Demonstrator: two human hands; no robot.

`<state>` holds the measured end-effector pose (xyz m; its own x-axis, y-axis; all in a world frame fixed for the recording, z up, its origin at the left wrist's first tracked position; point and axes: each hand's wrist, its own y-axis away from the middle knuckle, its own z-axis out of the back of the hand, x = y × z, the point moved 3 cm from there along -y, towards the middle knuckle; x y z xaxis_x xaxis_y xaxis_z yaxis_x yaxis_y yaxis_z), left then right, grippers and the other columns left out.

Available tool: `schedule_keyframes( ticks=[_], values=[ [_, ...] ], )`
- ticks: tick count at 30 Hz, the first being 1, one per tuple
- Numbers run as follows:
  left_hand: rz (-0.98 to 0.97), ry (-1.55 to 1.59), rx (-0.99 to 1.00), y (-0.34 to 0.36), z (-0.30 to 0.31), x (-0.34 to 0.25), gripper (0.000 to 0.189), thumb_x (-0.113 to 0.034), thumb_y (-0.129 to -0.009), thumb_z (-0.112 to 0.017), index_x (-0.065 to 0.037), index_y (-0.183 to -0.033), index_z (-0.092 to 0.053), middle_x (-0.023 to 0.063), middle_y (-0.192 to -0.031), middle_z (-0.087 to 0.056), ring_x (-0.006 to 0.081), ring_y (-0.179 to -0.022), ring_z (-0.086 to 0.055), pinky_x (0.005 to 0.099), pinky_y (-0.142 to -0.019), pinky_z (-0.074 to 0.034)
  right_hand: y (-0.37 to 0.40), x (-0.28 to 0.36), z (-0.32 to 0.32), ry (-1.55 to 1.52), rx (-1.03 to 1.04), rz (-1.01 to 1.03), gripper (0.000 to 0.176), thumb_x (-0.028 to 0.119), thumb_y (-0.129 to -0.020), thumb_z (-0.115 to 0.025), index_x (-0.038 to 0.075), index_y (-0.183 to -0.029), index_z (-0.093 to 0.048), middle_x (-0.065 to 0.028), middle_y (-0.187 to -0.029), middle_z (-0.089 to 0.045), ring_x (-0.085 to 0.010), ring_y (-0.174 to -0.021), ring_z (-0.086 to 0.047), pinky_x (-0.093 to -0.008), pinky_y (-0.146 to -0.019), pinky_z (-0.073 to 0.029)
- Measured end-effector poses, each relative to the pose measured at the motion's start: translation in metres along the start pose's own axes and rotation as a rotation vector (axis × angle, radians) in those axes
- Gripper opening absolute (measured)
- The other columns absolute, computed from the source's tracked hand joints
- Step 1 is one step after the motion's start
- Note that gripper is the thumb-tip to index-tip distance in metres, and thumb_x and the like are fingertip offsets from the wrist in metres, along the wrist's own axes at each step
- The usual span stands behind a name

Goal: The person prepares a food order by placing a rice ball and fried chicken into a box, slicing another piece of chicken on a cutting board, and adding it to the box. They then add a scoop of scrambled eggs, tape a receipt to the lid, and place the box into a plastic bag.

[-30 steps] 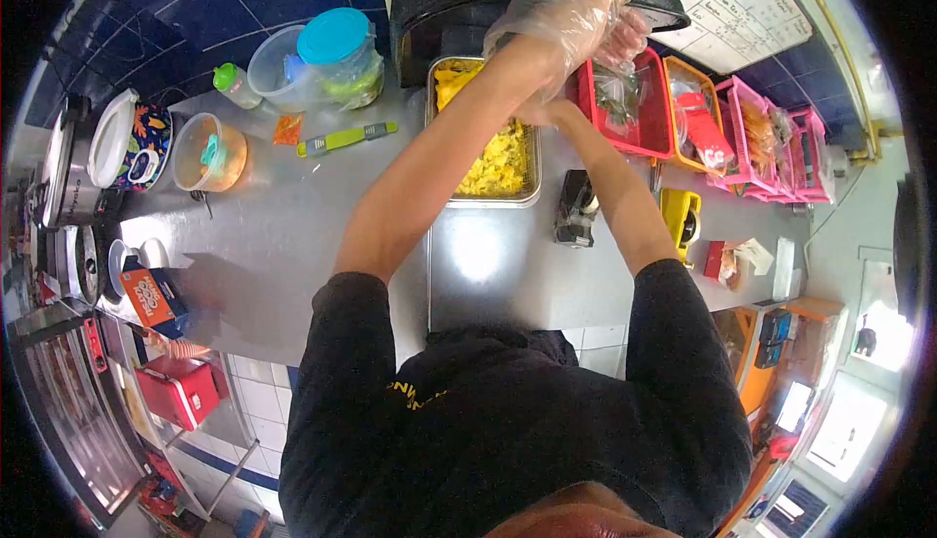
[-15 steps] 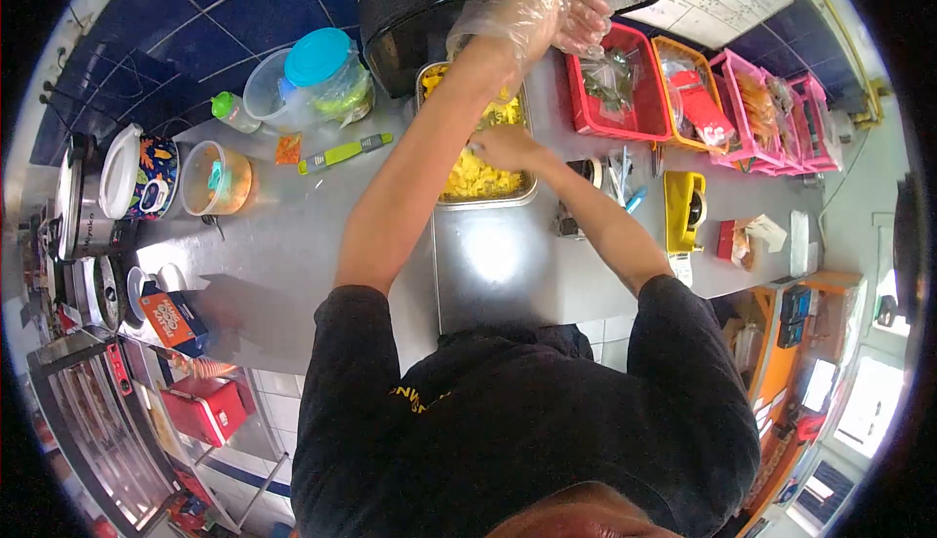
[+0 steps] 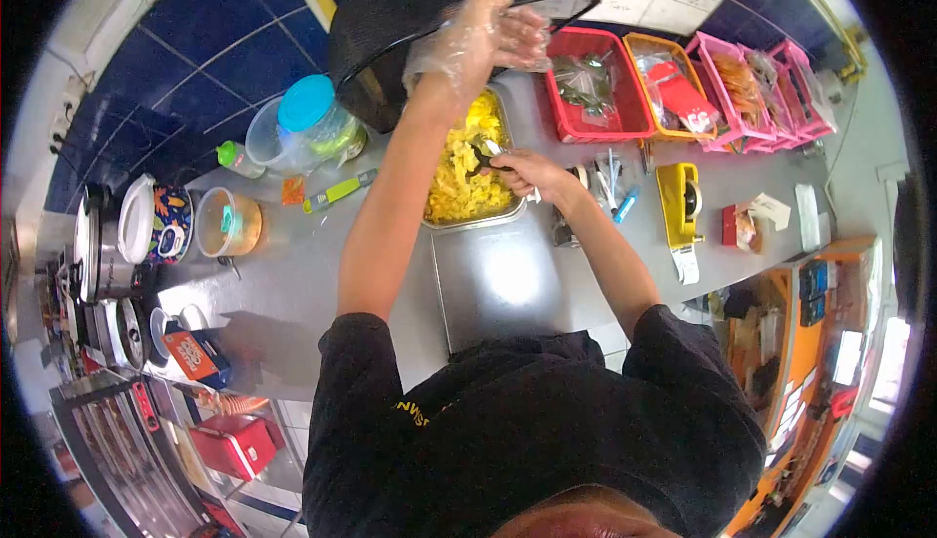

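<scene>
A metal tray (image 3: 475, 223) of yellow food pieces (image 3: 457, 185) sits on the counter in front of me. My right hand (image 3: 527, 175) is closed around a black utensil (image 3: 478, 160) whose kind I cannot make out; its dark end is over the food. Above the tray's far end, my left hand (image 3: 493, 38) wears a clear plastic glove, fingers stretched out to the right. A black mesh food cover (image 3: 410, 20) is tilted up, and its rim passes close by the left hand and wrist. Part of the tray is hidden behind my left forearm.
Left on the steel counter (image 3: 293, 274) stand a blue-lidded tub (image 3: 307, 103), a green peeler-like tool (image 3: 339, 189) and a clear container (image 3: 229, 226). To the right are a red basket (image 3: 602, 128), an orange basket (image 3: 673, 128), pink baskets (image 3: 742, 94) and a yellow tape dispenser (image 3: 673, 206).
My right hand has drawn back from among the food, and the black utensil now shows in it. The left hand stays raised by the cover. The whole view has shifted slightly.
</scene>
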<state>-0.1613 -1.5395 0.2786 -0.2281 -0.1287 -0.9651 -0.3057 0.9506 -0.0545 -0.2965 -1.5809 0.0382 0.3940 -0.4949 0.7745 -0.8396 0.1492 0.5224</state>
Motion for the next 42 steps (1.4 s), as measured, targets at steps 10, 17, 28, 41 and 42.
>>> schedule_keyframes(
  ticks=[10, 17, 28, 41, 42],
  values=[
    [-0.014, 0.007, -0.178, 0.007, 0.011, 0.013, 0.045, -0.043, -0.1, -0.049, -0.002, -0.112, -0.061, 0.018, -0.11, -0.067, 0.0329, -0.097, -0.067, 0.052, -0.091, -0.055, 0.148, -0.02, 0.033, -0.327, -0.123, 0.3, 0.026, 0.025, -0.101, -0.057, 0.005, -0.108, -0.07, 0.0104, -0.059, -0.032, -0.0021, -0.046, -0.025, -0.0221, -0.039, -0.019],
    [0.035, 0.141, -0.101, 0.026, 0.002, 0.042, 0.044, -0.04, -0.097, -0.06, 0.003, -0.108, -0.064, 0.013, -0.096, -0.065, 0.0311, -0.095, -0.065, 0.0534, -0.1, -0.051, 0.349, -0.09, 0.137, -0.566, -0.566, 0.413, 0.026, 0.023, -0.1, -0.056, 0.003, -0.108, -0.071, 0.0107, -0.06, -0.032, -0.0018, -0.045, -0.025, -0.0216, -0.038, -0.02],
    [-0.072, 0.123, -0.58, 0.081, -0.036, 0.085, 0.053, -0.046, -0.097, -0.058, 0.007, -0.105, -0.054, 0.019, -0.107, -0.055, 0.0344, -0.106, -0.058, 0.0495, -0.104, -0.048, 0.534, -0.224, 0.377, 0.125, -1.846, 0.469, 0.025, 0.029, -0.099, -0.056, 0.007, -0.105, -0.068, -0.0059, -0.064, -0.056, -0.0211, -0.051, -0.053, -0.0363, -0.046, -0.04],
    [-0.171, 0.175, -0.893, 0.14, 0.009, 0.109, 0.07, -0.052, -0.1, -0.054, 0.01, -0.133, -0.047, 0.0202, -0.134, -0.052, 0.0309, -0.126, -0.049, 0.0413, -0.112, -0.041, 0.534, -0.215, 0.385, 0.955, -1.835, -0.278, 0.029, 0.02, -0.093, -0.06, 0.009, -0.119, -0.054, -0.0192, -0.09, -0.065, -0.0373, -0.076, -0.07, -0.0506, -0.064, -0.055],
    [-0.186, 0.206, -0.892, 0.145, 0.011, 0.11, 0.07, -0.05, -0.099, -0.056, 0.009, -0.136, -0.047, 0.0205, -0.14, -0.051, 0.0308, -0.13, -0.047, 0.0412, -0.115, -0.038, 0.537, -0.208, 0.385, 0.964, -1.828, -0.269, 0.029, 0.02, -0.093, -0.06, 0.009, -0.119, -0.054, -0.0192, -0.09, -0.065, -0.0373, -0.076, -0.07, -0.0506, -0.064, -0.055]
  ],
)
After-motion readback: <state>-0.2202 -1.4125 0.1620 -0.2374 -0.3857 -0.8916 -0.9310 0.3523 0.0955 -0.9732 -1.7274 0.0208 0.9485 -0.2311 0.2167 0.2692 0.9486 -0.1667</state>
